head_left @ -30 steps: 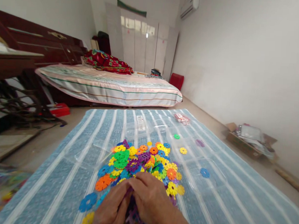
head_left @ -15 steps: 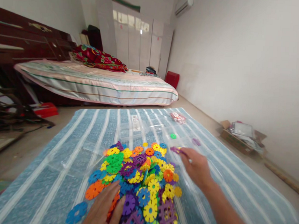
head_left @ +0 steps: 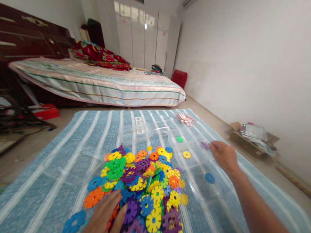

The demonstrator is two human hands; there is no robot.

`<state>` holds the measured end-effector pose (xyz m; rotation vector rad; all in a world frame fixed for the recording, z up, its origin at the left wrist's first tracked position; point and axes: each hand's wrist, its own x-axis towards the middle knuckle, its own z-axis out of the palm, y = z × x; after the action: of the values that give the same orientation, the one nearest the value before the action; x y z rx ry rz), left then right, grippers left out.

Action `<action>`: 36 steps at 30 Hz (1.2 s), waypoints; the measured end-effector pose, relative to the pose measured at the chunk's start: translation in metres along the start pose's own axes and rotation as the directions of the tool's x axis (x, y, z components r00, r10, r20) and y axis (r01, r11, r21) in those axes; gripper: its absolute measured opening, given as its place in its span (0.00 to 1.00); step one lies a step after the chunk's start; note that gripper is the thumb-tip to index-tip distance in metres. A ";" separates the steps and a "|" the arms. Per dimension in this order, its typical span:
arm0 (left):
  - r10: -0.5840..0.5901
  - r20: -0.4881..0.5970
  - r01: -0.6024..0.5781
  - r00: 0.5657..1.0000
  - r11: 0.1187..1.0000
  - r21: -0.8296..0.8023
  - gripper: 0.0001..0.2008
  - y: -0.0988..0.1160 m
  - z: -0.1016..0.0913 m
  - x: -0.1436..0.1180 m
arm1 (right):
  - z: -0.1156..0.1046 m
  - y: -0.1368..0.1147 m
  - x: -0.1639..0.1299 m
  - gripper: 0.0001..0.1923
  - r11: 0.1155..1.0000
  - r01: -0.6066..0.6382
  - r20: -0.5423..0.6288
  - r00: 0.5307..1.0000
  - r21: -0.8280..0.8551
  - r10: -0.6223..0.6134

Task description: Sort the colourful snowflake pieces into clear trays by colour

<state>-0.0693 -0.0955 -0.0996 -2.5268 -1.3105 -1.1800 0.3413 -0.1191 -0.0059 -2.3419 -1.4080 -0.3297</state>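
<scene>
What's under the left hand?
Under the left hand, part of an orange piece shows in the gap between thumb and fingers. Whatever else lies beneath is covered.

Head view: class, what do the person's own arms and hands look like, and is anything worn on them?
The left hand and the right hand wear no gloves. The right forearm is slim and uncovered, with no sleeve, watch or bracelet showing. The left forearm is out of the picture, so a sleeve there cannot be ruled out. Any ring on the right hand is too unclear to tell.
</scene>
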 end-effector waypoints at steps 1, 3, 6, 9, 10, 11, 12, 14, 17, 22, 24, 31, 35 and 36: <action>0.006 -0.005 -0.006 1.000 1.000 0.007 0.15 0.002 -0.001 0.001 | 0.001 -0.007 -0.012 0.15 0.995 0.060 -0.019 0.998 0.083 -0.059; 0.008 0.000 -0.008 1.000 1.000 0.017 0.14 0.005 -0.002 0.003 | 0.000 -0.025 -0.036 0.14 0.941 0.199 -0.081 0.980 0.272 -0.184; -0.003 0.012 0.003 1.000 1.000 0.016 0.13 0.009 -0.003 0.005 | -0.004 -0.055 -0.072 0.12 0.828 0.343 -0.080 0.936 0.444 -0.344; -0.022 0.008 0.022 1.000 1.000 0.015 0.14 0.011 -0.003 0.006 | -0.005 -0.082 -0.099 0.12 0.781 0.377 0.018 0.896 0.498 -0.443; -0.025 0.014 0.025 1.000 1.000 0.016 0.14 0.011 -0.003 0.006 | -0.004 -0.090 -0.106 0.12 0.782 0.374 0.049 0.888 0.499 -0.456; -0.027 0.022 0.026 0.999 0.999 0.018 0.14 0.011 -0.003 0.006 | -0.002 -0.097 -0.113 0.12 0.784 0.374 0.077 0.880 0.496 -0.469; -0.027 0.028 0.026 0.999 0.999 0.019 0.14 0.011 -0.003 0.006 | 0.000 -0.102 -0.119 0.12 0.785 0.379 0.104 0.869 0.490 -0.484; -0.025 0.039 0.025 0.999 1.000 0.015 0.14 0.011 -0.003 0.006 | 0.006 -0.111 -0.128 0.12 0.792 0.400 0.153 0.843 0.461 -0.515; -0.037 0.030 0.037 0.999 0.999 -0.001 0.14 0.011 -0.002 0.005 | 0.015 -0.119 -0.131 0.11 0.848 0.402 0.214 0.846 0.345 -0.489; -0.060 0.054 0.061 0.997 0.998 -0.018 0.15 0.009 -0.004 0.003 | 0.029 -0.129 -0.113 0.11 0.917 0.365 0.294 0.869 0.162 -0.398; -0.058 0.058 0.059 0.997 0.998 -0.017 0.15 0.008 -0.004 0.003 | 0.037 -0.133 -0.104 0.10 0.907 0.398 0.295 0.858 0.140 -0.422; -0.037 0.042 0.038 0.998 0.999 -0.015 0.15 0.005 -0.004 0.005 | 0.060 -0.142 -0.096 0.05 0.857 0.507 0.189 0.836 0.091 -0.515; -0.025 0.047 0.025 0.999 1.000 0.009 0.15 0.006 -0.004 0.005 | 0.066 -0.136 -0.100 0.05 0.814 0.569 0.056 0.814 0.120 -0.577; -0.020 0.042 0.019 0.999 1.000 0.015 0.16 0.007 -0.004 0.006 | 0.067 -0.134 -0.102 0.06 0.807 0.577 0.024 0.811 0.126 -0.584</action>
<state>-0.0647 -0.0973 -0.0913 -2.5481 -1.3513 -1.1224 0.1751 -0.1139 -0.0779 -1.7872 -2.1046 -0.3297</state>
